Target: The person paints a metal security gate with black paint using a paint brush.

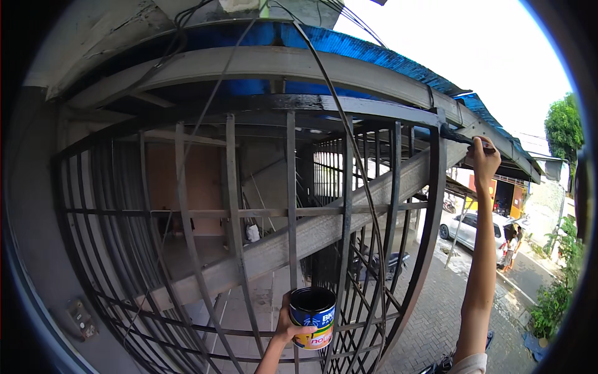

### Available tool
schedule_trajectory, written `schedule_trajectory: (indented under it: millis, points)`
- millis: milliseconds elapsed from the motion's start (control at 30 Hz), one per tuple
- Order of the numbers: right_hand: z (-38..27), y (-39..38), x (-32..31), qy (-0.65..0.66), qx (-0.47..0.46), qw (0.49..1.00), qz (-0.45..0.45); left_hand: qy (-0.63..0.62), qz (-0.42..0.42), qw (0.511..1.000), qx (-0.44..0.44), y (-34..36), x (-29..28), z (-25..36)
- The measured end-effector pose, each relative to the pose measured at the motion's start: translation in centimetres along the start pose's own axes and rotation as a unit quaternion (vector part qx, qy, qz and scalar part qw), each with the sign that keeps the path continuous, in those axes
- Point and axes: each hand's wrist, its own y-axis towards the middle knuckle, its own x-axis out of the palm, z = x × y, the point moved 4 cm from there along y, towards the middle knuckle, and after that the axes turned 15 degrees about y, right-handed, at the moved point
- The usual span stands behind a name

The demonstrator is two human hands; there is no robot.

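Observation:
My left hand (288,328) is wrapped round a paint can (319,330) with a blue, yellow and pink label; dark paint shows inside its open top. At the upper right, my right hand (486,163) grips a paintbrush (462,137) at the end of a raised arm. The brush's dark bristles meet the upper right corner post of a metal grille (438,187). Along the grille's top rail (299,103) the surface looks black and glossy, while several upright bars are duller grey.
A grey diagonal beam (280,246) crosses behind the bars. Dark cables (339,106) hang in front of the grille. Overhead is a blue corrugated roof (374,56). Far below right are a paved yard (430,311), a silver car (476,229) and people (512,249) by the road.

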Motion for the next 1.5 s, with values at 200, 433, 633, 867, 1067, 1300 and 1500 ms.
schedule_trajectory:
  millis: [200,433,633,867,1067,1300,1500]
  points:
    - [-0.2,0.4,-0.1,0.017,0.072,0.994,-0.086,0.021,0.033,0.999,0.024,-0.1,0.8,1.3]
    - [-6.1,-2.7,13.6,0.23,0.082,0.947,-0.208,0.002,0.03,0.999,0.021,0.1,0.4,1.5]
    - [-6.9,-5.2,16.9,0.256,0.079,0.941,-0.209,0.025,0.013,0.999,0.026,0.2,0.3,1.7]
    - [-8.7,-4.2,10.3,0.194,-0.03,0.979,-0.052,0.044,0.023,0.998,0.039,0.3,0.6,1.2]
    - [-16.0,-8.9,22.0,0.303,-0.028,0.929,-0.21,0.025,0.03,0.999,0.026,0.0,0.4,1.7]
    - [-14.2,-10.1,23.6,0.12,-0.131,0.971,-0.16,0.035,0.019,0.999,0.025,0.0,0.5,2.0]
    - [-14.6,-9.8,23.5,0.208,-0.085,0.967,-0.121,0.034,0.018,0.999,0.038,0.2,0.6,1.7]
